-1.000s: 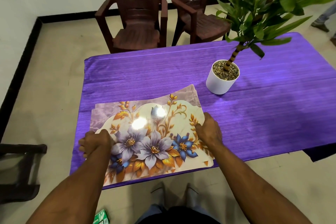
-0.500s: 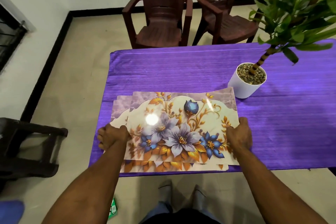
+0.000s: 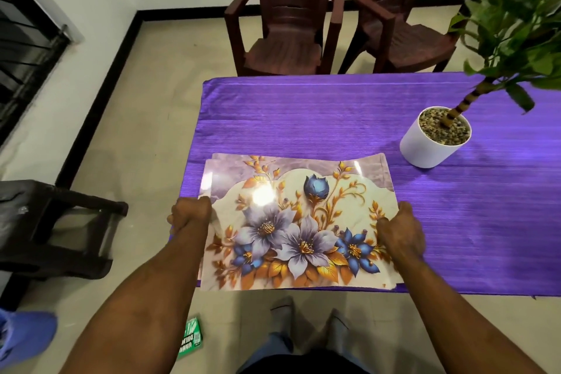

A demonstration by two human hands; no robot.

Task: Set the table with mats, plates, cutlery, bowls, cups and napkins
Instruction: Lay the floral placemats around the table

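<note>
Potted plant (image 3: 513, 18) leaves cut off top-right; stacked mats (image 3: 299, 222) perhaps three.

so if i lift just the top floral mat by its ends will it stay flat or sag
The top floral mat will probably sag: its far edge already ripples and it looks thin. Its glossy glare suggests it may slide off the mats beneath. Left hand and right hand grip the ends, which should help.

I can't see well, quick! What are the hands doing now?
Left hand: closed, gripping the left edge of the flowery mats.
Right hand: closed, gripping their right edge.
</note>
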